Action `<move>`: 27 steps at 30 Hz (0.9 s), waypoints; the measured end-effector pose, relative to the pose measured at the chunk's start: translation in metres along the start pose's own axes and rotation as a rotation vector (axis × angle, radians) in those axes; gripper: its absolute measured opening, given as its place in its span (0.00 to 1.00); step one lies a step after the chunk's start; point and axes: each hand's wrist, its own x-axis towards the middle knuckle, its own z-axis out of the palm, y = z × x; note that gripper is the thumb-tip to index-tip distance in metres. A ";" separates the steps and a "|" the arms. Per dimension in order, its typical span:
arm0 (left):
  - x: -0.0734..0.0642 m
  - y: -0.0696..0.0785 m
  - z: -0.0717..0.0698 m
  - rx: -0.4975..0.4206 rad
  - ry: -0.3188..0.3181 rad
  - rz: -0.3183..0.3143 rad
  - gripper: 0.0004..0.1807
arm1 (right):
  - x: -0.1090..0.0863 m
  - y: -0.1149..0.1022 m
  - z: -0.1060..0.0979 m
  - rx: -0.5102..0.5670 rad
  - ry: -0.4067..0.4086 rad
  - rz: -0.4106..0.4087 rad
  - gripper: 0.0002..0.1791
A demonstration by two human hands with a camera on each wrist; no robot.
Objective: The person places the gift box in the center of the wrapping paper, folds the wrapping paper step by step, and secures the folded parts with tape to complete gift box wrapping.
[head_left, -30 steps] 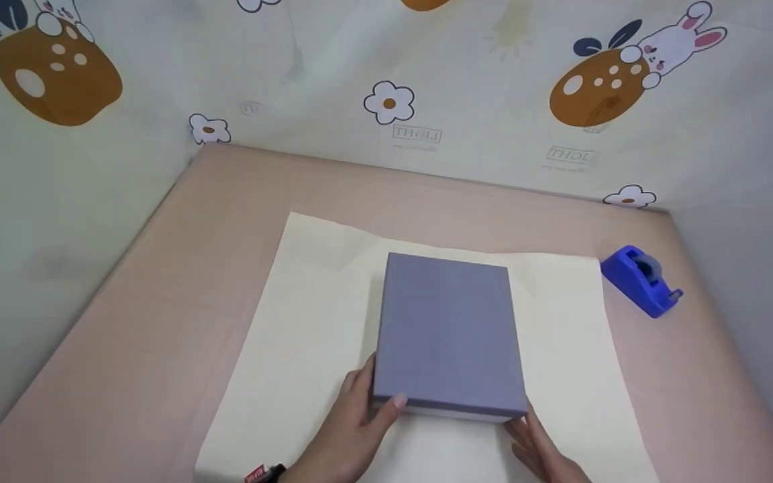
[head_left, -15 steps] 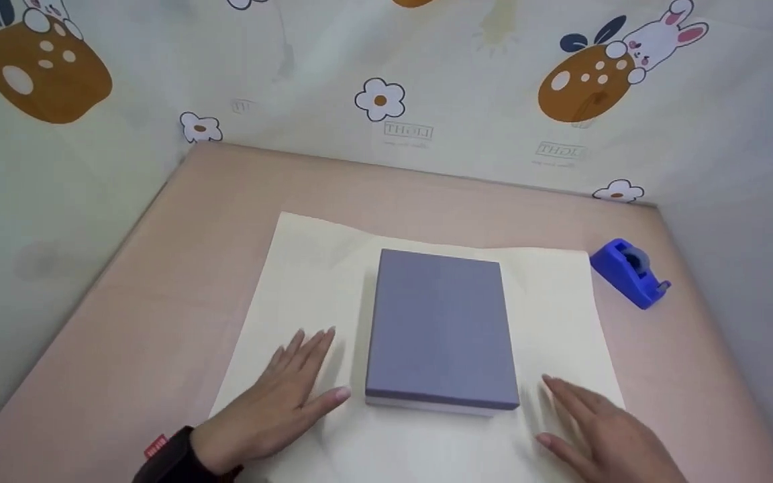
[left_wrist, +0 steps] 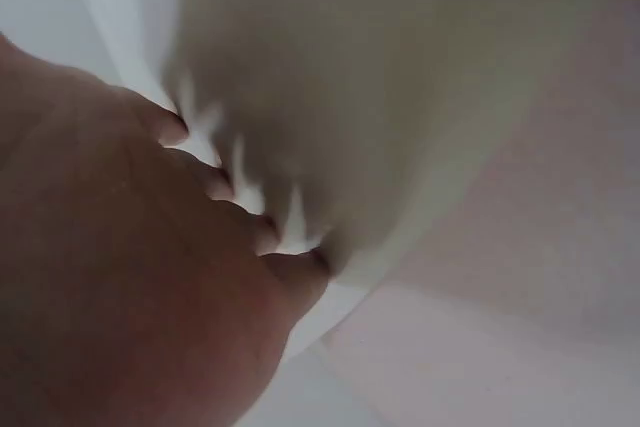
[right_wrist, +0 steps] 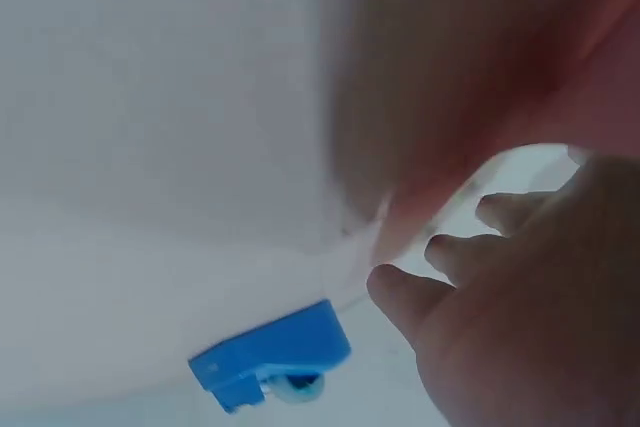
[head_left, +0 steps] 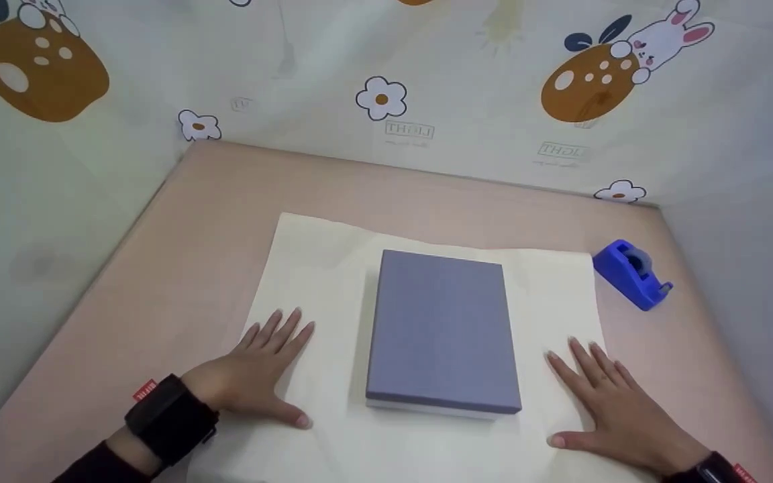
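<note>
A grey-blue box point(head_left: 441, 329) with a pale lower edge lies on a large cream sheet of paper point(head_left: 319, 268), a little right of its middle. To the left of the box, my left hand point(head_left: 252, 376) rests on the paper near its left edge, fingers spread and straight. My right hand point(head_left: 628, 409) lies spread on the paper's right side, apart from the box. In the left wrist view, the left fingertips point(left_wrist: 318, 259) touch the paper. The right wrist view shows the right hand point(right_wrist: 530, 287) with its fingers stretched out. Neither hand holds anything.
A blue tape dispenser point(head_left: 631, 275) with a roll in it stands beside the paper's right corner. The pink table point(head_left: 178, 255) is bordered behind and on both sides by pale cloth walls point(head_left: 467, 100) with rabbit, fruit and flower prints.
One second ago both hands held the box's near corners. They have let go and moved outward to either side, flattening onto the paper. The box stays in place.
</note>
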 end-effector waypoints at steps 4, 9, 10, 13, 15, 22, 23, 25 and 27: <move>0.002 -0.008 0.000 0.017 0.018 0.008 0.74 | 0.004 0.000 0.005 0.080 -0.015 -0.005 0.58; 0.006 -0.016 -0.006 0.013 0.042 0.013 0.76 | 0.016 0.001 0.002 0.150 -0.005 -0.022 0.57; 0.007 -0.018 -0.008 0.013 0.042 0.015 0.76 | 0.020 0.002 0.001 0.150 -0.004 -0.026 0.57; 0.013 -0.022 -0.013 -0.001 0.039 0.020 0.76 | 0.029 0.004 -0.003 0.140 0.001 -0.038 0.57; 0.019 -0.025 -0.016 -0.006 0.033 0.022 0.75 | 0.034 0.006 -0.005 0.139 -0.003 -0.033 0.57; 0.043 -0.036 -0.031 0.002 0.004 0.016 0.74 | 0.051 0.013 -0.006 0.148 -0.030 -0.002 0.57; 0.047 -0.038 -0.033 0.008 -0.002 0.012 0.74 | 0.053 0.014 -0.007 0.151 -0.034 0.003 0.56; 0.054 -0.039 -0.039 0.018 -0.013 0.009 0.74 | 0.058 0.017 -0.007 0.154 -0.037 0.008 0.56; 0.062 -0.039 -0.046 0.029 -0.023 0.013 0.75 | 0.062 0.020 -0.008 0.152 -0.039 0.010 0.56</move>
